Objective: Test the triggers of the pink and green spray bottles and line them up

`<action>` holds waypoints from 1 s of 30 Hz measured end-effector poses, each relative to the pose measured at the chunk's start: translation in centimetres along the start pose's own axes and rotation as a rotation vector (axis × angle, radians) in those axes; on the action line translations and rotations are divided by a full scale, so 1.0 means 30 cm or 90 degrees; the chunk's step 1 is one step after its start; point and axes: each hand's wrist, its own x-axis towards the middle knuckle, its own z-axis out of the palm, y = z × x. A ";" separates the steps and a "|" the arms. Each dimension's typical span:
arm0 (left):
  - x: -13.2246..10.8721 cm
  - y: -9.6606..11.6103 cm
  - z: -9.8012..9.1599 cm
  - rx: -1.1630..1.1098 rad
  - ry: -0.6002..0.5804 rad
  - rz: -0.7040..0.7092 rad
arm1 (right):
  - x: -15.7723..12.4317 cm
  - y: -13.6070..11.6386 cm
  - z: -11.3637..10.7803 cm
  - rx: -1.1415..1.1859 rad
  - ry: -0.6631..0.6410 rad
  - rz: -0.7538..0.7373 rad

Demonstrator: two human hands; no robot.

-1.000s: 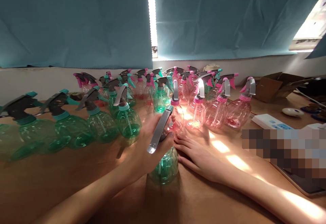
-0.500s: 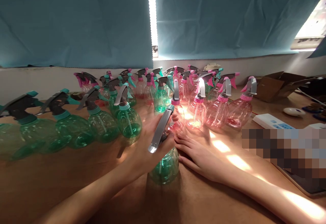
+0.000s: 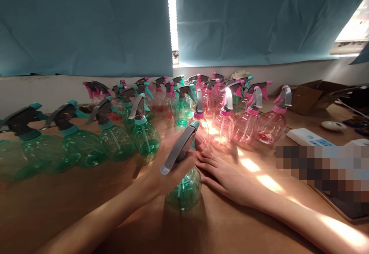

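Observation:
My left hand (image 3: 170,161) is closed around the neck of a green spray bottle (image 3: 184,192) with a grey trigger head, which stands on the wooden table in front of me. Its fingers wrap the collar, which they mostly hide. Just right of that bottle, my right hand (image 3: 221,171) lies flat, palm down, fingers stretched out and apart. The fingertips come close to the bottle and the left hand; whether they touch is unclear. Beyond the hands stands a pink spray bottle (image 3: 201,125), and to the left a green spray bottle (image 3: 146,138).
Several green spray bottles (image 3: 83,146) line the left side, and several pink spray bottles (image 3: 246,127) stand at right, with more behind. Farther right are a cardboard box (image 3: 307,98), a white mouse (image 3: 333,126) and a white power strip (image 3: 302,136). Blue curtains (image 3: 86,27) hang behind.
The green spray bottle in my left hand has shifted slightly left, and its grey head has swung a little with the hand. My right hand stays almost where it was.

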 end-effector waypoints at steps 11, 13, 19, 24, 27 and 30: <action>-0.002 -0.006 -0.002 -0.010 -0.019 0.021 | 0.006 -0.007 -0.015 -0.022 -0.031 0.001; -0.005 -0.007 0.000 -0.027 -0.025 0.026 | 0.005 -0.007 -0.013 -0.015 -0.019 -0.001; -0.010 -0.006 0.008 -0.083 -0.020 0.037 | 0.001 -0.001 -0.003 -0.014 -0.034 0.004; -0.011 -0.013 0.015 -0.117 -0.009 0.020 | -0.002 0.001 0.000 -0.006 0.002 -0.006; -0.012 -0.015 0.018 -0.138 -0.009 0.005 | -0.001 0.000 0.000 -0.009 -0.001 -0.004; -0.012 -0.016 0.019 -0.162 -0.024 -0.018 | 0.001 0.000 -0.003 -0.009 -0.008 -0.004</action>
